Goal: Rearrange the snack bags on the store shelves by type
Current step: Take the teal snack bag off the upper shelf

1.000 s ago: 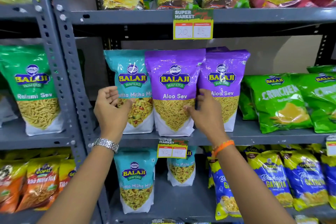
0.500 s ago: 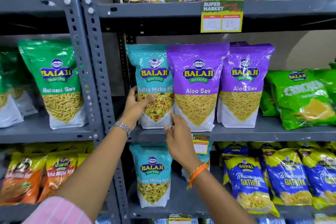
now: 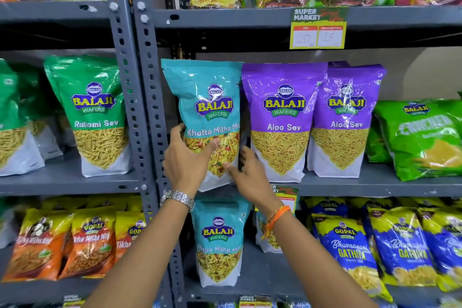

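Since half a second ago, you have lifted the teal Khatta Mitha Mix bag [image 3: 210,117] off the middle shelf [image 3: 350,186]; its bottom now hangs over the shelf edge. Your left hand [image 3: 186,160] has its fingers [image 3: 178,131] wrapped around the bag's left side. Your right hand [image 3: 250,170] touches the bag's lower right corner, fingers partly open. At 3 o'clock from the bag stand two purple Aloo Sev bags [image 3: 282,120]. At 6 o'clock, another teal bag [image 3: 218,240] stands on the lower shelf, maybe leaning.
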`<move>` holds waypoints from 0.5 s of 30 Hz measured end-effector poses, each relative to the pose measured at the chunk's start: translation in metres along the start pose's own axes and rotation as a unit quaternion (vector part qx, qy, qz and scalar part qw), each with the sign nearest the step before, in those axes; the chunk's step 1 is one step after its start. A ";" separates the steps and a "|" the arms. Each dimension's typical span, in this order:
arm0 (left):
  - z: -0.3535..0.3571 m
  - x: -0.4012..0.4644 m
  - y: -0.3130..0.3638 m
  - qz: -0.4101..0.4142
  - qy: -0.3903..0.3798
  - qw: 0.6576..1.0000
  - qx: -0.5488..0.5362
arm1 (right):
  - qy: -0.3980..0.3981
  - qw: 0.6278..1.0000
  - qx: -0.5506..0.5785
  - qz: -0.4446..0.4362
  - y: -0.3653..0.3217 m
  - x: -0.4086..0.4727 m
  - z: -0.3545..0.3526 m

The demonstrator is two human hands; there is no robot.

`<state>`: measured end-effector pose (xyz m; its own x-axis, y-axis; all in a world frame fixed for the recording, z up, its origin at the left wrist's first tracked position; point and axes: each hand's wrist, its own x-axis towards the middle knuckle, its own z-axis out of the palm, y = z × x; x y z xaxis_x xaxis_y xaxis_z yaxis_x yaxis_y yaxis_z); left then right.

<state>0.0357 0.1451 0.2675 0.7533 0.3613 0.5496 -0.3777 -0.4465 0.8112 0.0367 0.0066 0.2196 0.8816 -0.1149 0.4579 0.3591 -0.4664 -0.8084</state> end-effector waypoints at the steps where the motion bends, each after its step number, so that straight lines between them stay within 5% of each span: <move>1: -0.004 -0.002 0.001 0.000 0.005 1.000 0.004 | -0.013 0.999 0.043 0.010 -0.002 0.003 -0.002; 7: -0.034 -0.006 -0.006 0.007 0.018 0.998 -0.054 | -0.116 0.970 0.216 0.007 -0.021 0.012 -0.017; 15: -0.084 -0.014 -0.002 0.015 0.031 0.980 -0.196 | -0.151 0.954 0.254 -0.050 -0.064 -0.006 -0.024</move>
<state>-0.0192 0.2096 0.2752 0.7096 0.4066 0.5755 -0.5861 -0.1126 0.8023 0.0013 0.0157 0.2777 0.8558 0.2015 0.4765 0.4802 0.0332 -0.8765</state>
